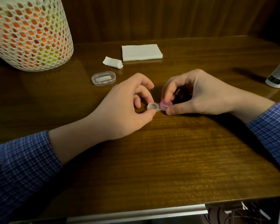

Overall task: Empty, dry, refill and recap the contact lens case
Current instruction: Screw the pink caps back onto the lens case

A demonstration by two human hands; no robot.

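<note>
Right now the contact lens case [155,107] sits on the wooden table [168,151], mid-frame. Left hand [128,109] pinches its open clear well between thumb and fingertips; right hand [196,94] grips the pink cap [166,105] on the other well. Behind: clear oval box [103,78], crumpled tissue [112,62], folded tissue stack [141,52], perforated white lamp [29,33]. Solution bottle [279,75] is cut off at right edge, label blurred, no readable writing anywhere. Well contents unclear.
</note>
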